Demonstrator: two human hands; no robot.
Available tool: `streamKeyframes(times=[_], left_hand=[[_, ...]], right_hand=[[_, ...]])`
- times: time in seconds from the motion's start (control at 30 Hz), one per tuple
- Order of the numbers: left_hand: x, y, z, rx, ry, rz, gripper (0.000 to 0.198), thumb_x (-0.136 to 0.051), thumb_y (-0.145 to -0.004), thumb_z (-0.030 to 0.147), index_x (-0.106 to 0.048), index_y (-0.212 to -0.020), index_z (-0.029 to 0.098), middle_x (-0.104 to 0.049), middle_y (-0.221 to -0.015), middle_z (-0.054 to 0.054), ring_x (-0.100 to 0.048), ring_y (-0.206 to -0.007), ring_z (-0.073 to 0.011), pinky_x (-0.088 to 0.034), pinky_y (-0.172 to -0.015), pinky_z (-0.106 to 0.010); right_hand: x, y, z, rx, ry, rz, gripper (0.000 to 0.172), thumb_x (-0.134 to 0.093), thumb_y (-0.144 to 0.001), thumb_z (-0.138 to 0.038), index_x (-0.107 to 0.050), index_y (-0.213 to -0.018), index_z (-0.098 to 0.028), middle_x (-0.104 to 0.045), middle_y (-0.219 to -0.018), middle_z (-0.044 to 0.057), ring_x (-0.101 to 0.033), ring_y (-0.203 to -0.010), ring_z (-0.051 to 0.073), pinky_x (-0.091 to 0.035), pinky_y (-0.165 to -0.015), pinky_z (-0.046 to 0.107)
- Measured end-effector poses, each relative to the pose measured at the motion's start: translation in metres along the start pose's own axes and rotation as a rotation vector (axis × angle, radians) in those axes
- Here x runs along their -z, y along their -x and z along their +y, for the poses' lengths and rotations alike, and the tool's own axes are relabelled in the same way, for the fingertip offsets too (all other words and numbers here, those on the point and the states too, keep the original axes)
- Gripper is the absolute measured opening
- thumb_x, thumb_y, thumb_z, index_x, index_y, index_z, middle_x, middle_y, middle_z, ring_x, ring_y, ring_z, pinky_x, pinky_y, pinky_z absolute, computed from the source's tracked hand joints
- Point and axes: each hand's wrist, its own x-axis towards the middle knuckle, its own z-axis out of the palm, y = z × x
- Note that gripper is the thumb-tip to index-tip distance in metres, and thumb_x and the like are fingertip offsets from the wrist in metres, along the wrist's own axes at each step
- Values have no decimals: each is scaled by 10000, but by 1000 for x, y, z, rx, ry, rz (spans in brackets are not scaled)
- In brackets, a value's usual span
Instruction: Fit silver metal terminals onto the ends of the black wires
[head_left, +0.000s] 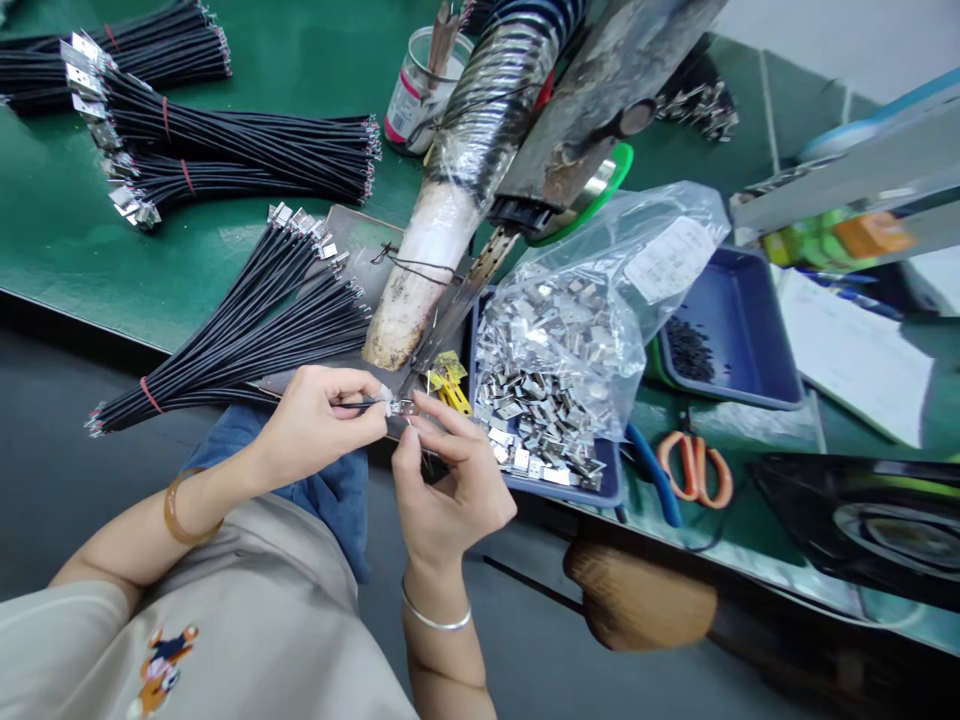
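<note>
My left hand [319, 418] pinches a thin black cable [352, 404] close to its end, just in front of the bench edge. My right hand [454, 485] has thumb and fingers closed around a small silver metal terminal [405, 407] at that cable end. Whether the wire and terminal are joined cannot be made out. Behind my left hand fans a bundle of black cables [247, 330], tied with a red band and bearing metal terminals on some ends. Beside my right hand, a blue tray [611, 480] holds many loose metal terminals [532, 420] and an open plastic bag [667, 260].
A taped duct [442, 210] and a dark metal arm [562, 160] reach down just above my hands. More cable bundles [247, 150] lie at the left. Orange-handled scissors [694, 468], blue-handled pliers [654, 475] and a second blue tray [750, 310] are at the right.
</note>
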Motion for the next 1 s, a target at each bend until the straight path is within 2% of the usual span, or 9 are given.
streamKeyframes(times=[0.17,0.37,0.47,0.53,0.6,0.67,0.8,0.9,1.0], left_hand=[[-2,1,0,22,-6,-18,164,-612,-735,225,-723,-720,105,-503,-589,37,-332,-533,-57,-270,-463,-164],[1,1,1,15,-7,-55,151,-610,-753,233,-676,-697,109,-352,-535,66,-236,-514,-56,-175,-451,-188],[6,3,1,31,35,-155,198,-601,-797,279,-647,-696,115,-315,-527,73,-242,-504,-59,-201,-458,-189],[9,5,2,21,28,-192,188,-596,-815,285,-653,-744,120,-386,-548,62,-317,-512,-67,-275,-479,-187],[11,9,2,-37,-57,-177,137,-603,-810,243,-671,-805,124,-495,-600,37,-409,-546,-81,-348,-521,-192],[11,14,2,-157,-191,-146,118,-596,-807,180,-696,-837,127,-568,-643,18,-457,-568,-87,-382,-557,-200],[12,20,0,-368,-319,-170,183,-558,-842,119,-741,-832,115,-516,-576,44,-377,-502,-66,-339,-518,-196],[12,22,-3,-356,-272,-183,198,-545,-847,111,-735,-792,103,-412,-551,67,-308,-497,-61,-289,-479,-190],[11,22,-7,-285,-194,-153,193,-549,-846,130,-735,-804,101,-374,-571,69,-293,-520,-64,-267,-475,-190]], right_hand=[[1,6,3,-20,6,-12,153,-710,-858,-96,-648,-914,-224,-795,-1013,46,-781,-889,173,-649,-743,279],[5,-1,1,40,88,-46,126,-702,-889,-123,-644,-944,-220,-797,-992,48,-779,-870,161,-625,-725,245],[8,-3,5,146,121,-124,120,-654,-924,-122,-612,-978,-222,-790,-1016,61,-774,-895,156,-616,-734,240],[10,-1,8,187,97,-133,125,-631,-934,-116,-599,-983,-227,-777,-963,44,-767,-860,148,-609,-727,240],[11,1,8,129,13,-89,105,-629,-937,-137,-592,-969,-230,-742,-882,14,-748,-792,137,-602,-693,235],[11,1,5,-42,-93,-51,76,-630,-941,-171,-583,-931,-230,-682,-789,-26,-704,-669,111,-579,-617,209],[11,-4,-1,-352,-286,-161,130,-618,-951,-228,-545,-843,-225,-539,-616,-96,-550,-432,67,-455,-430,156],[11,-4,-1,-327,-227,-193,118,-634,-938,-244,-564,-847,-221,-560,-633,-85,-575,-472,78,-480,-473,174],[10,0,1,-138,-22,-107,88,-681,-910,-214,-607,-862,-223,-622,-698,-61,-622,-549,85,-514,-555,192]])
